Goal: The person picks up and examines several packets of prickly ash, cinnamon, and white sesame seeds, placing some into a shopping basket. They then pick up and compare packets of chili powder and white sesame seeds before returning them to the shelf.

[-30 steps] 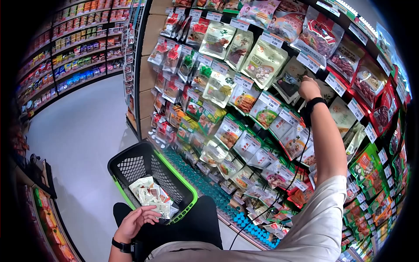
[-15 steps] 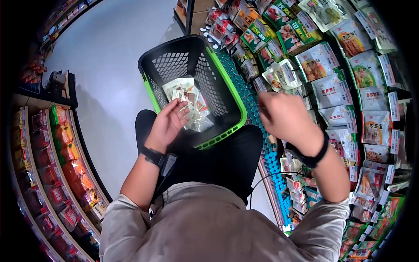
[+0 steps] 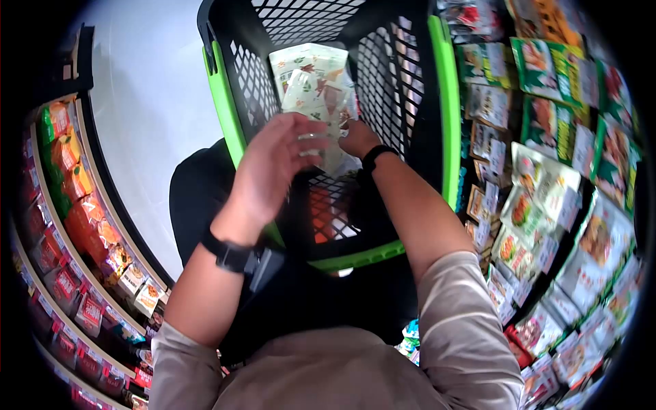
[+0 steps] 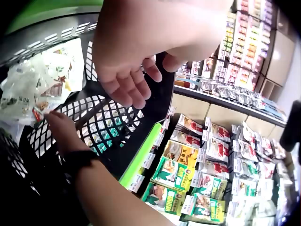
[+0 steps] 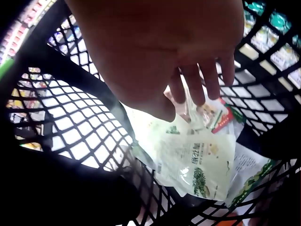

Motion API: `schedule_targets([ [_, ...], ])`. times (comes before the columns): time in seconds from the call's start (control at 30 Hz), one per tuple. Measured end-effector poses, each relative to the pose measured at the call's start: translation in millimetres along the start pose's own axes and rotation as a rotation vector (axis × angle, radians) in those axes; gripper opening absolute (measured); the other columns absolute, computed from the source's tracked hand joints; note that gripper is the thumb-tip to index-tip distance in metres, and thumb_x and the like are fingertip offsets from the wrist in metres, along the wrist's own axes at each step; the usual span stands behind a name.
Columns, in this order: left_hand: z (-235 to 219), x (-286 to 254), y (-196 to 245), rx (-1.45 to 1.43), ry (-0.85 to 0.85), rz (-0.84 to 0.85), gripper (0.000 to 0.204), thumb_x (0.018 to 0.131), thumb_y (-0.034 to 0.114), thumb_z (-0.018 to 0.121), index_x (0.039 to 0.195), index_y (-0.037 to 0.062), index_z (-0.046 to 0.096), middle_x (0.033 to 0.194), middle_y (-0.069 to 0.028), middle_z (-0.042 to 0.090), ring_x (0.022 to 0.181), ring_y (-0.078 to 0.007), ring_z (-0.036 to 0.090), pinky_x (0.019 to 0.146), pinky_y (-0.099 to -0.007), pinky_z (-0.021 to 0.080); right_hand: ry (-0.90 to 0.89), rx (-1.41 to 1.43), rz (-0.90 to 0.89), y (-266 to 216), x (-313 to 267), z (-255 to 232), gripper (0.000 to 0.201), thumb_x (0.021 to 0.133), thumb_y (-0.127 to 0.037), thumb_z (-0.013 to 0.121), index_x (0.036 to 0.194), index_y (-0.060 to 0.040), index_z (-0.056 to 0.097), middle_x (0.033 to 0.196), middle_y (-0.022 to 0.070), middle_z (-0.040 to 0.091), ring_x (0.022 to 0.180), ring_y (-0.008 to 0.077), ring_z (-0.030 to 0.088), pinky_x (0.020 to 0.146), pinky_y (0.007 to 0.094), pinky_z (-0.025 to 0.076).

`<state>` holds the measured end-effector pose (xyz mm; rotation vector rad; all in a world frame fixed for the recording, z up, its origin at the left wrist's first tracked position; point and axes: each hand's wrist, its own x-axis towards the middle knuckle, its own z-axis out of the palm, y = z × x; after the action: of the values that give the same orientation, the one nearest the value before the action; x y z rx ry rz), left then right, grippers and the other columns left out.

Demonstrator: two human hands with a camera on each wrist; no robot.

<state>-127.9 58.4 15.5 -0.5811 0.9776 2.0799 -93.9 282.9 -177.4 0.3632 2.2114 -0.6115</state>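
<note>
The black basket with green edging [image 3: 449,102] holds several pale packets [image 3: 311,61] and clear ones in a loose pile. My right hand [image 3: 360,140] is down inside it, at the pile's right side. In the right wrist view, this hand [image 5: 164,56] has its fingers and thumb extended and spread over the packets [image 5: 193,165]; whether the fingertips touch them is unclear. My left hand [image 3: 266,167], blurred, hovers above the basket's left part with loosely bent fingers. The left wrist view shows that hand [image 4: 141,52] holding nothing, above the mesh wall.
Shelves of hanging packets [image 3: 547,68] run close along the basket's right side. At the left stands another curved shelf with bright packages [image 3: 85,212]. Pale floor [image 3: 147,82] lies between the left shelf and the basket, and my knee is beside the basket.
My right hand has come down from the hanging packets into the basket. The head view has tilted down, so the basket looks larger and nearer. My left hand stays over the basket.
</note>
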Motion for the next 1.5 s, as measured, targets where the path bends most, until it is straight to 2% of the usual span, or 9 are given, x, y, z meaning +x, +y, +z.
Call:
schedule_targets([
  [0.27,-5,16,4,0.073,0.111,-0.133,0.030,0.103,0.023,0.039,0.121,0.0030,0.051,0.127,-0.0162,0.059,0.113,-0.0249,0.059,0.094,-0.0338,0.045,-0.232,-0.077,0.197,35,83,108,0.053,0.083,-0.035,0.065,0.127,-0.0057,0.061,0.128,0.0201,0.063,0.119,0.0331,0.060,0.100,0.0421,0.048],
  [0.43,2,20,-5,0.696,0.069,0.039,0.044,0.090,0.000,0.054,0.133,0.0032,0.048,0.143,-0.0161,0.047,0.133,-0.0287,0.046,0.106,-0.0363,0.038,-0.355,-0.019,0.006,-2,36,52,0.045,0.081,-0.030,0.064,0.112,0.0015,0.067,0.114,0.0273,0.066,0.108,0.0405,0.064,0.095,0.0440,0.050],
  [0.67,9,4,-21,1.533,-0.083,0.226,0.088,0.077,0.015,0.076,0.153,0.0130,0.032,0.160,-0.0203,0.024,0.148,-0.0399,0.021,0.119,-0.0471,0.023,-0.118,0.978,-0.089,-39,-91,-79,0.033,0.087,-0.015,0.060,0.110,0.0069,0.066,0.094,0.0134,0.071,0.085,0.0205,0.068,0.079,0.0288,0.052],
  [0.9,17,-5,-20,1.699,-0.140,0.590,0.090,0.073,0.022,0.079,0.152,0.0142,0.036,0.158,-0.0114,0.033,0.146,-0.0380,0.026,0.118,-0.0488,0.024,-0.163,1.604,-0.183,-61,-178,-127,0.038,0.087,-0.004,0.052,0.122,0.0113,0.057,0.113,0.0167,0.068,0.104,0.0219,0.066,0.094,0.0303,0.048],
  [1.07,4,-2,-14,1.284,-0.006,0.845,0.041,0.071,0.020,0.077,0.111,0.0117,0.072,0.103,-0.0092,0.071,0.108,-0.0349,0.063,0.094,-0.0460,0.044,-0.124,1.804,-0.436,-42,-132,-137,0.044,0.102,-0.032,0.039,0.104,0.0054,0.062,0.098,0.0177,0.068,0.088,0.0274,0.066,0.080,0.0345,0.051],
  [1.1,4,-4,-15,1.275,-0.019,0.711,0.037,0.071,0.019,0.076,0.106,0.0111,0.072,0.099,-0.0097,0.070,0.103,-0.0347,0.063,0.089,-0.0450,0.046,-0.065,1.451,-0.721,-29,-93,-145,0.044,0.103,-0.035,0.039,0.092,0.0013,0.060,0.084,0.0156,0.066,0.071,0.0248,0.062,0.067,0.0335,0.049],
  [1.2,-1,-3,-26,1.171,-0.166,0.621,0.019,0.069,0.017,0.074,0.086,0.0084,0.070,0.079,-0.0099,0.064,0.080,-0.0348,0.061,0.070,-0.0437,0.048,0.465,1.138,-0.310,-17,7,-122,0.025,0.101,-0.017,0.045,0.098,-0.0012,0.064,0.085,0.0087,0.068,0.070,0.0128,0.061,0.066,0.0259,0.046],
  [1.37,-1,4,-26,1.036,-0.677,0.461,0.025,0.068,0.014,0.074,0.093,0.0093,0.072,0.076,-0.0048,0.061,0.070,-0.0261,0.059,0.067,-0.0382,0.046,0.292,0.114,-0.349,2,149,-27,0.053,0.080,-0.029,0.071,0.126,-0.0051,0.061,0.125,0.0201,0.061,0.114,0.0331,0.061,0.096,0.0382,0.048],
  [1.5,-8,9,-21,1.018,-0.526,0.229,0.013,0.080,0.014,0.070,0.080,0.0026,0.065,0.070,-0.0110,0.059,0.070,-0.0318,0.059,0.067,-0.0430,0.046,-0.057,-0.275,-0.100,-31,174,3,0.072,0.076,-0.038,0.073,0.136,-0.0099,0.047,0.135,0.0129,0.057,0.129,0.0334,0.050,0.114,0.0602,0.021],
])
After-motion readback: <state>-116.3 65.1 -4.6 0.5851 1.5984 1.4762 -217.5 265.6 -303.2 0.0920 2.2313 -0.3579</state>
